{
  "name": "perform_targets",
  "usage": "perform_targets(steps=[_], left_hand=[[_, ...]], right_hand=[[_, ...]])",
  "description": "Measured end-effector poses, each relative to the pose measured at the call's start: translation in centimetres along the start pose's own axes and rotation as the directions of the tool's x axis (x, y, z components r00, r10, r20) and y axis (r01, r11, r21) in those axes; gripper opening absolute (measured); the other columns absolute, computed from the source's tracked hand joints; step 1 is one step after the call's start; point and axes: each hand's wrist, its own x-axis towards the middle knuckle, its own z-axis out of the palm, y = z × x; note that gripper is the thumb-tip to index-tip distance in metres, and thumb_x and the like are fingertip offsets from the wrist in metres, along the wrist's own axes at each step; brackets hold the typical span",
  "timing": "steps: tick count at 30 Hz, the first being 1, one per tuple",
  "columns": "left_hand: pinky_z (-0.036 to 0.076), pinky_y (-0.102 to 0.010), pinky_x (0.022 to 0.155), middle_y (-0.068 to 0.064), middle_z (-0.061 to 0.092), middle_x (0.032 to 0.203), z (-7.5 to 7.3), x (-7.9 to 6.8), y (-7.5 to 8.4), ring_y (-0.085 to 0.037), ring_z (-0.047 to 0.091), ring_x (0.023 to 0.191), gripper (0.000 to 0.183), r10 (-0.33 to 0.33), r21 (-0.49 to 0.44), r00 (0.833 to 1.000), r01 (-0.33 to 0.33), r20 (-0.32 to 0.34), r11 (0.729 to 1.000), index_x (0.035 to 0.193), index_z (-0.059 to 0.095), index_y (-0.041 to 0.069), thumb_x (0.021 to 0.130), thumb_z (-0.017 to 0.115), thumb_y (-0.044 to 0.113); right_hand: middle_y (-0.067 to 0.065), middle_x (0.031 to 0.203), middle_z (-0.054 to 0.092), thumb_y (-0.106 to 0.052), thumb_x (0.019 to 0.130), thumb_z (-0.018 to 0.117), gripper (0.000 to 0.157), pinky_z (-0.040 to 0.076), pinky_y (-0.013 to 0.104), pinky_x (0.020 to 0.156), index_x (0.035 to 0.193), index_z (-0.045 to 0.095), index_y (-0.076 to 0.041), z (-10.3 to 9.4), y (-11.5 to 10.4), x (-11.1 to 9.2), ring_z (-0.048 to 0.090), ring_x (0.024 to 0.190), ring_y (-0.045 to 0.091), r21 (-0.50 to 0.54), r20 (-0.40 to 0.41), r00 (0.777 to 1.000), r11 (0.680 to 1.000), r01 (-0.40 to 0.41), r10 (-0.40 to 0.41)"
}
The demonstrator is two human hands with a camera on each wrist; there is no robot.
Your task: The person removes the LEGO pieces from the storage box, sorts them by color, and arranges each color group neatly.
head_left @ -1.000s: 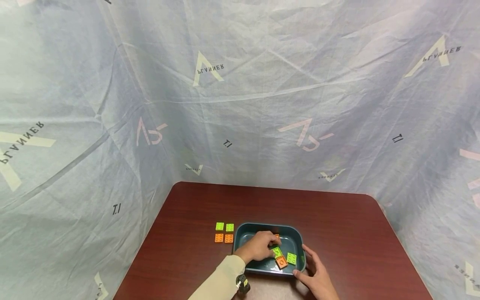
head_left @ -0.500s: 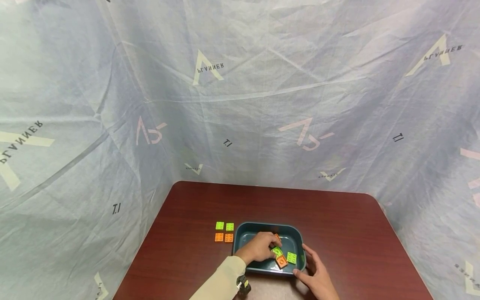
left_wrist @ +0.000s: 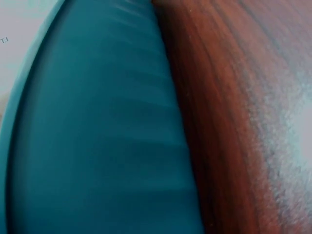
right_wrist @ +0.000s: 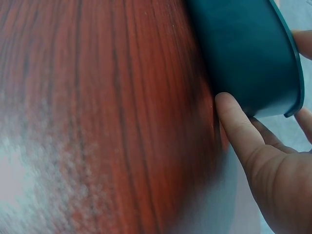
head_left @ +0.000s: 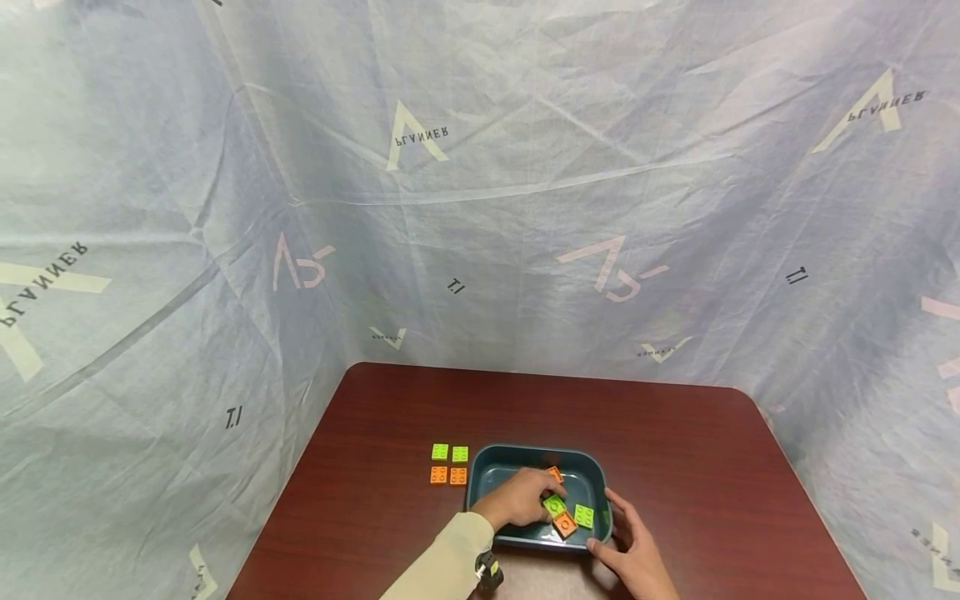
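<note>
A dark teal tray (head_left: 536, 451) stands on the table. My left hand (head_left: 517, 497) reaches into it, finger and thumb around a green toy brick (head_left: 554, 506). Against that brick lies an orange brick (head_left: 564, 524), a round tube showing on its upper face. Another green brick (head_left: 583, 516) rests to the right, and a further orange brick (head_left: 555, 474) is partly behind my fingers. My right hand (head_left: 636, 546) holds the tray's right end between thumb and fingers. The thumb presses the outer wall (right_wrist: 243, 53) in the right wrist view. The left wrist view shows no hand.
Left of the tray, two green bricks (head_left: 450, 453) sit in a row behind two orange bricks (head_left: 448, 476) on the reddish-brown table (head_left: 712, 467). A grey printed sheet (head_left: 517, 208) hangs around the table's back and sides.
My left hand has shifted slightly right inside the tray, and the orange brick beside its thumb has turned a little. The right hand and the tray stay in place.
</note>
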Motion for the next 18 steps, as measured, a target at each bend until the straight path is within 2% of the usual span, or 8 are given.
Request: perform_targets(steps=[12,18], left_hand=[[0.050,-0.028,0.109,0.019,0.071,0.130,0.42,0.08,-0.05,-0.002,0.062,0.125,0.045,-0.016,0.072,1.000,0.014,0.025,0.997,0.125,0.079,0.033,0.083,0.093,0.025],[0.050,-0.028,0.107,0.018,0.072,0.124,0.43,-0.07,-0.16,-0.001,0.062,0.121,0.039,-0.002,0.056,1.000,0.002,0.008,0.998,0.119,0.081,0.031,0.082,0.093,0.023]], right_hand=[[0.029,0.153,0.053,-0.022,0.088,0.087,0.090,0.055,0.055,0.105,0.162,0.037,-0.022,0.03,-0.04,-0.05,0.058,0.137,0.049,0.001,-0.001,1.000,1.000,0.001,-0.001],[0.029,0.153,0.053,-0.021,0.088,0.087,0.089,0.055,0.055,0.105,0.163,0.037,-0.022,0.04,-0.06,-0.07,0.058,0.137,0.048,0.004,0.000,1.000,1.000,-0.003,0.003]])
